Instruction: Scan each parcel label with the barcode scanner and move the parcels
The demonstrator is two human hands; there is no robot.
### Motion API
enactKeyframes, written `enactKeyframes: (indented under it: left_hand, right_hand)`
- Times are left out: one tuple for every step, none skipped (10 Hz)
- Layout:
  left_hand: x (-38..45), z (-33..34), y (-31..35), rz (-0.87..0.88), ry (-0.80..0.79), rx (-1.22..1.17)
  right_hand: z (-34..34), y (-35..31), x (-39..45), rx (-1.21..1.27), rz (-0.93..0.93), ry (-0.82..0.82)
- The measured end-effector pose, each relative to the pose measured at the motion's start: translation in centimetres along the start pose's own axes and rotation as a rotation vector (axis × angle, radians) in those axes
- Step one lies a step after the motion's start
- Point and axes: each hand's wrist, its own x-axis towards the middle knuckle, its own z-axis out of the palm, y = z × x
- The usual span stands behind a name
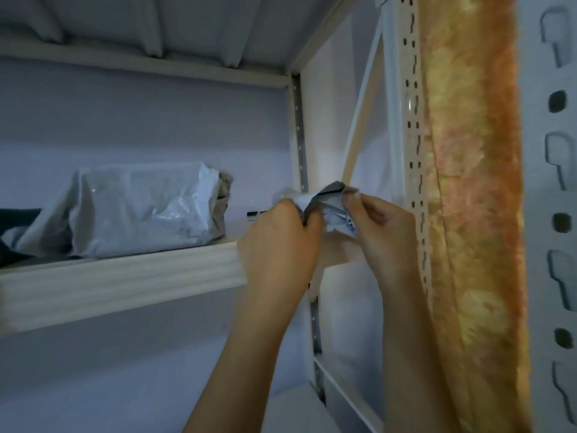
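Observation:
A small crumpled white-and-grey plastic parcel is at the right end of a shelf board, held between both hands. My left hand grips its left side and my right hand pinches its right side. A larger white plastic parcel lies on the same shelf to the left, apart from my hands. A small dark-and-white object, perhaps a label edge, shows just behind my left hand. No barcode scanner is in view.
A perforated metal shelf upright stands just right of my hands, with an orange furry fabric hanging against it. Another shelf board is overhead. A dark object sits at the far left of the shelf.

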Motion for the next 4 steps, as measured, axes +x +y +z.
enactKeyframes:
  left_hand:
    - [0.5, 0.7, 0.5, -0.038, 0.054, 0.13]
    - [0.4, 1.4, 1.1, -0.053, 0.108, 0.249]
    - [0.7, 2.1, 1.6, -0.044, 0.138, 0.306]
    - [-0.7, 2.0, 1.1, 0.017, 0.159, 0.199]
  right_hand:
    - [0.4, 0.7, 0.4, -0.071, -0.067, 0.018]
    - [0.3, 1.1, 0.6, -0.141, -0.099, 0.045]
    - [0.5, 1.0, 1.2, -0.192, -0.071, 0.056]
    - [0.7, 1.1, -0.2, -0.261, -0.072, 0.15]
